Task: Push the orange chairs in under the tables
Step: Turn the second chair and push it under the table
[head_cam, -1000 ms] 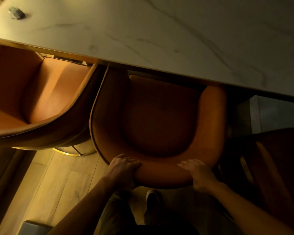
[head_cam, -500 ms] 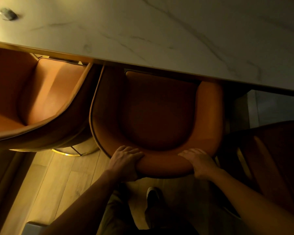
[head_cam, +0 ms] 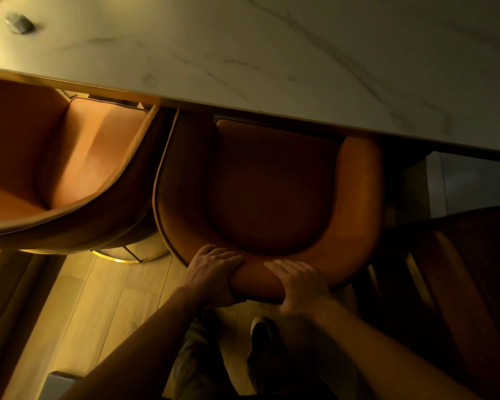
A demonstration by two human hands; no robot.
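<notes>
The orange chair [head_cam: 272, 194] you're handling sits at the centre of your view, its seat front tucked under the marble table [head_cam: 272, 53] edge at 12 o'clock. Your left hand [head_cam: 214, 272] and right hand [head_cam: 298, 284] both curl over the top of its backrest at 6 o'clock, gripping it. A second orange chair [head_cam: 70, 168] stands at 9 o'clock, just beside the first. A small grey object [head_cam: 20, 23] lies on the tabletop at 11 o'clock. Your shoe [head_cam: 260, 330] shows below.

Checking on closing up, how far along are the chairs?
Nothing looks finished. In hand: left hand and right hand grip the middle chair, its front under the table. Left: the chair beside it sticks out.
</notes>
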